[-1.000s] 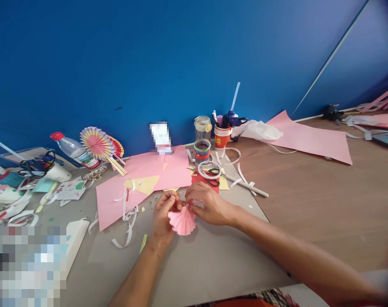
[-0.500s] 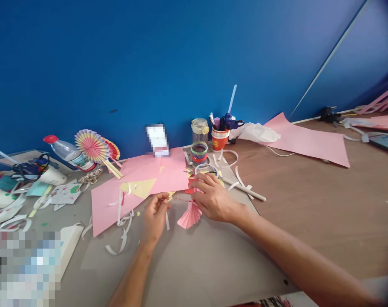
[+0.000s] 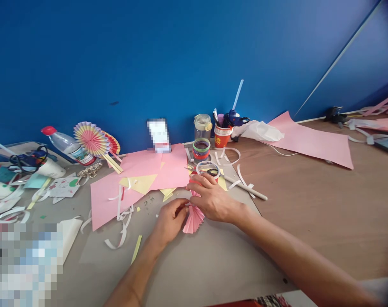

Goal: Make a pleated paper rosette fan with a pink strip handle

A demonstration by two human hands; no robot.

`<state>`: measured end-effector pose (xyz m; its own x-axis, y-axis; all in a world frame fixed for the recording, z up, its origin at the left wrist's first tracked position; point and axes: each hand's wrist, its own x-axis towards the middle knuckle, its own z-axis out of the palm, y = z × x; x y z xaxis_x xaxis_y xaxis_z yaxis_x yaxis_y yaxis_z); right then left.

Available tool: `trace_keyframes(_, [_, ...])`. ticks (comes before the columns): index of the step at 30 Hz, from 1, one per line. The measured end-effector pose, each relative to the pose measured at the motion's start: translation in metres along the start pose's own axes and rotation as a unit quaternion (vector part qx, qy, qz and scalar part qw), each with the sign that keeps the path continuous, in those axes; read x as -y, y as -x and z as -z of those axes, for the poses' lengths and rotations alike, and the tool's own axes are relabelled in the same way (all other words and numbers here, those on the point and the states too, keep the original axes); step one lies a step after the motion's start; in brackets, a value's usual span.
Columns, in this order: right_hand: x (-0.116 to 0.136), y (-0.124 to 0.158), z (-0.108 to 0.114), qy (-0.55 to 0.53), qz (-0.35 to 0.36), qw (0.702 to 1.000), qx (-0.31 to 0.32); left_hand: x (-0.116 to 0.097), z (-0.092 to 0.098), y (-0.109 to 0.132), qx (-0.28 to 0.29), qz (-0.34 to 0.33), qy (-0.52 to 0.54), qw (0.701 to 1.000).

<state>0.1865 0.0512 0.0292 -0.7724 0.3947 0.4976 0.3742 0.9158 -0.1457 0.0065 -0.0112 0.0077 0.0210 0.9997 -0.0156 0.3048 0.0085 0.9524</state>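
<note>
Left arm: slants up from the lower left, with wrist almost straight.
Left hand (image 3: 171,219): is placed at the left side of the folded paper, with the back turned outward.
Left fingers: bend inward close to the thumb, with tips right at the paper's edge; cannot tell whether pinching it or only touching.
Right arm: stretches in a long diagonal from the lower right.
Right hand (image 3: 214,201): arches over the upper part of the paper, back upward, with knuckles raised.
Right fingers: point to the left and bend downward, pinching the narrow part of the pleats against the thumb; tips partly hidden.
Pleated pink paper (image 3: 193,221): sits between both hands above the gray tabletop (image 3: 209,268), fanning out below the right hand.
Just beyond right hand: white ring (image 3: 197,170) and black-handled scissors (image 3: 213,172).
Farther left: flat pink sheets (image 3: 173,168) and a finished-looking round fan (image 3: 91,140).
</note>
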Motion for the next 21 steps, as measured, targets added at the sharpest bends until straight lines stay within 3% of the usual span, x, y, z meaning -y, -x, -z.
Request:
trace_keyframes(6, [0.000,0.002,-0.001,0.005,0.001,1.000,0.015,-0.004,0.004,0.001,-0.013,-0.064,-0.065,0.996])
trace_keyframes(10, [0.003,0.001,-0.001,0.004,-0.016,1.000,0.017,-0.001,0.005,0.001,0.014,-0.010,-0.023,1.000])
trace_keyframes(13, [-0.004,0.002,-0.001,-0.015,-0.090,0.996,-0.020,0.003,0.009,-0.001,0.049,0.093,0.074,0.992])
trace_keyframes(15, [-0.015,0.004,0.001,-0.041,-0.162,0.985,-0.048,0.003,0.013,-0.004,0.037,0.133,0.139,0.981])
trace_keyframes(21, [-0.048,0.014,0.009,-0.073,-0.306,0.949,-0.035,-0.002,0.018,-0.009,-0.076,0.107,0.332,0.934])
